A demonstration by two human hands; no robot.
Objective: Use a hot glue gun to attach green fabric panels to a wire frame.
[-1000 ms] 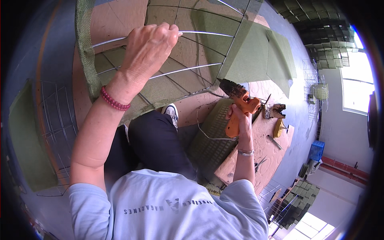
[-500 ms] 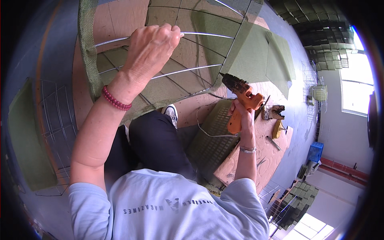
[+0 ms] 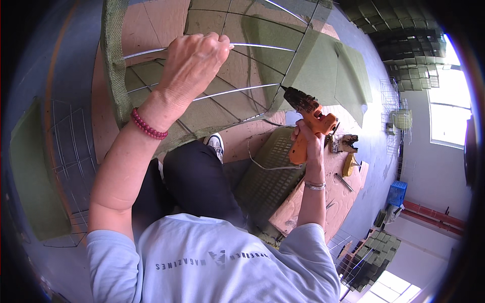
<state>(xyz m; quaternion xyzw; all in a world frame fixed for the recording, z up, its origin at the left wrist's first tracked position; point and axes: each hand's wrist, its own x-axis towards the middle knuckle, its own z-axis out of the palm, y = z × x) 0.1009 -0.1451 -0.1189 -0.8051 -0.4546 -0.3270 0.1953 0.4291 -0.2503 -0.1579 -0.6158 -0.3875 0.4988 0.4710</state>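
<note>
Right now the frame [image 3: 242, 90], a grid of wires, lies beneath and around the left fingers, its near right corner ahead and to the left of the right fingers. The left hand [image 3: 199, 63] is a fist closed on one wire, which shows on both sides of the knuckles. Green cloth [image 3: 316, 70] borders the frame to the left of that fist, and more spreads beyond the right fingers.

The right hand [image 3: 309, 139] has its fingers wrapped around the grip of an orange glue gun [image 3: 317, 120]. Its dark tip points forward from those fingers, close by a wire joint; whether it touches cannot be told.

My worry would be the tip: a small slip of the right wrist could drag it off the joint and smear or scorch the cloth just beside it. If the left fist eased, the frame could tilt and carry the joint away. The pale cord [image 3: 283, 167], looping left of the right fingers past the basket [image 3: 255, 184], might snag and tug the gun back.

Behind and to the right of the right fingers is a board [image 3: 328, 187], bearing a stained block [image 3: 348, 143], a yellow tool [image 3: 349, 164] and a metal rod [image 3: 344, 182].
</note>
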